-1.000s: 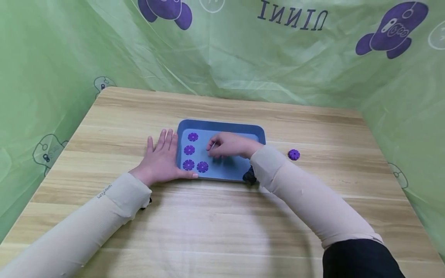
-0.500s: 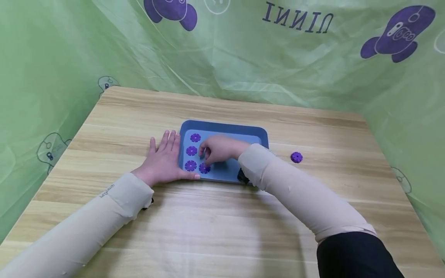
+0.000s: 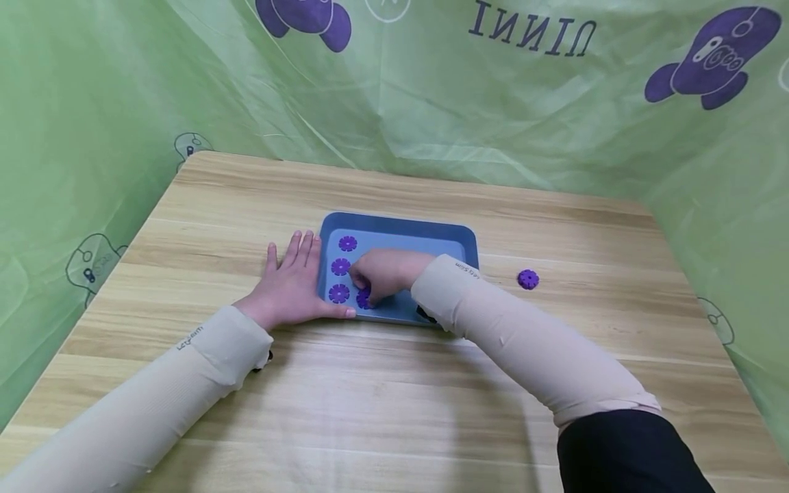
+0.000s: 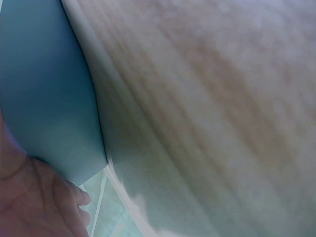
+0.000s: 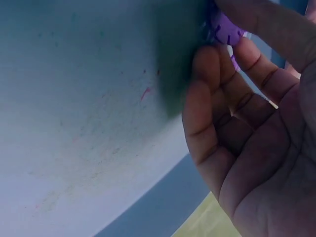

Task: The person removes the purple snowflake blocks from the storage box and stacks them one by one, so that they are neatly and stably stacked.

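Observation:
A blue rectangular tray lies on the table with purple notched plastic discs inside. Three discs, the far one, the middle one and the near one, form a column along its left side. My left hand is spread flat beside the tray's left wall, thumb along the front rim; the left wrist view shows its palm against the tray wall. My right hand reaches into the tray and pinches a purple disc right of the near one; its fingers partly cover it.
Another purple disc, looking thicker, lies on the wooden table to the right of the tray. Green printed sheeting hangs behind the table and along both sides.
My right hand has come down and toward me, from above the tray's middle onto the disc at the front. My left hand keeps its place. The view has shifted slightly.

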Tool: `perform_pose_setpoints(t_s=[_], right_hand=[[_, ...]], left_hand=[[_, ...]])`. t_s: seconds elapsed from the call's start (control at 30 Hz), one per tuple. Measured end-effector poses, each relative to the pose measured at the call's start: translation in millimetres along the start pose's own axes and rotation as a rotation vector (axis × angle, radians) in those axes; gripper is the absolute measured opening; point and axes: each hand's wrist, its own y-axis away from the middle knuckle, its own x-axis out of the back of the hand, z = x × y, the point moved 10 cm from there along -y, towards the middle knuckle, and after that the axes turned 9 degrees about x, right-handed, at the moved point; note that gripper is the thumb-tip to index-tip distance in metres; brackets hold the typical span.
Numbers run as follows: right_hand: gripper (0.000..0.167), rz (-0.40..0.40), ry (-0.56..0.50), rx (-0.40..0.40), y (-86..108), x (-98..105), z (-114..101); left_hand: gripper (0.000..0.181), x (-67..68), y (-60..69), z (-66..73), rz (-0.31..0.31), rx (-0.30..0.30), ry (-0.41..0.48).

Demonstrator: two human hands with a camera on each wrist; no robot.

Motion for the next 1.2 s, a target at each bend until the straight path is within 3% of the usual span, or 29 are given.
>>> perform_pose_setpoints(t_s=[0.4, 0.83, 1.2], right_hand=[[0.014, 0.055, -0.139, 0.058, 13.9, 12.0, 8.8], [0.011, 0.16, -0.169, -0.036, 49.6, 25.8, 41.4], [0.01, 0.266, -0.205, -0.087, 91.1, 31.3, 69.9]], left_hand=[[0.151, 1.8, 1.3, 0.6, -0.008, 0.005, 0.002], [0.149, 1.6, 1.3, 2.9, -0.006, 0.008, 0.005], [0.153, 2.2, 2.4, 2.0, -0.013, 0.011, 0.01]])
